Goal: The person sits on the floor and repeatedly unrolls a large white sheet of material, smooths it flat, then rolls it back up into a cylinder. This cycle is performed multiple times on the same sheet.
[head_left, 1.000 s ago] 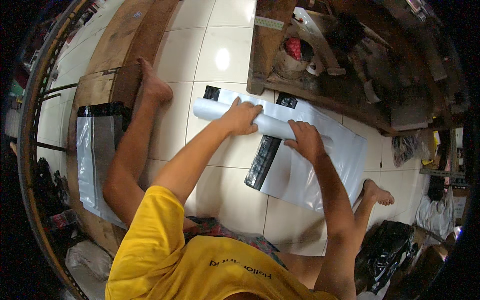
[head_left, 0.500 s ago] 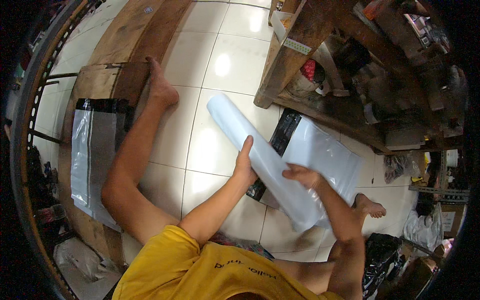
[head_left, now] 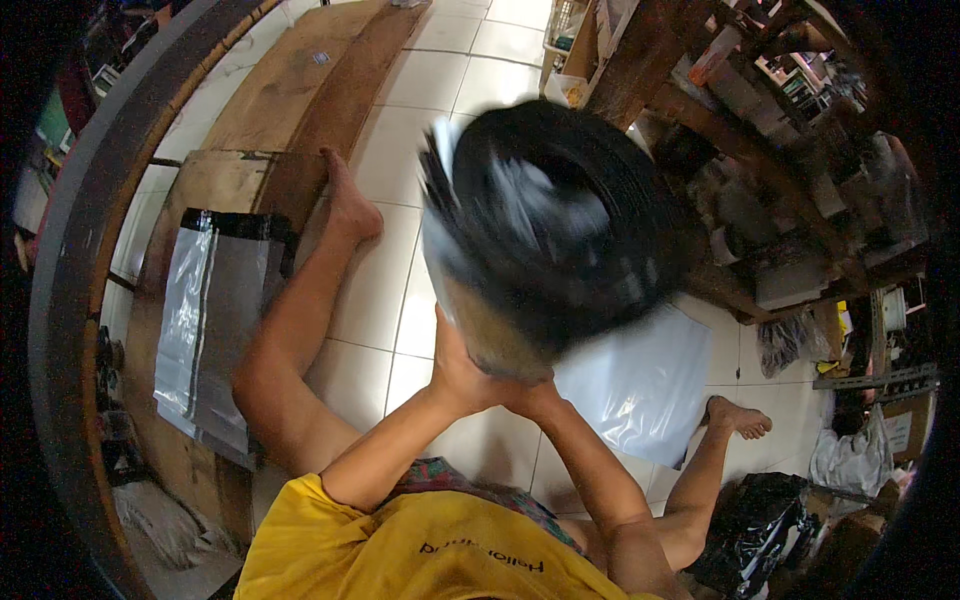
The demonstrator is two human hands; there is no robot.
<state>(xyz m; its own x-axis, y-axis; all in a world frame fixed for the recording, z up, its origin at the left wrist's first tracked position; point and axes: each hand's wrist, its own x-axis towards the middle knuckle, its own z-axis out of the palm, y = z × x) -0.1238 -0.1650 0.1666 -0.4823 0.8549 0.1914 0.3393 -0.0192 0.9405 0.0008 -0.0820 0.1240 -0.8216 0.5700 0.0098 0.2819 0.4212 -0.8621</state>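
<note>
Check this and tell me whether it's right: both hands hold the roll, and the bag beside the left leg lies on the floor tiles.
The surface is wrong. In the head view, the bag beside the left leg lies on the wood. The rest is right: the left hand and right hand hold the roll.

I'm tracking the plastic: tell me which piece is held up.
The blurred black-edged bundle, in the left hand and right hand; grey bags lie on the wooden bench, the pale sheet on the floor.
</note>
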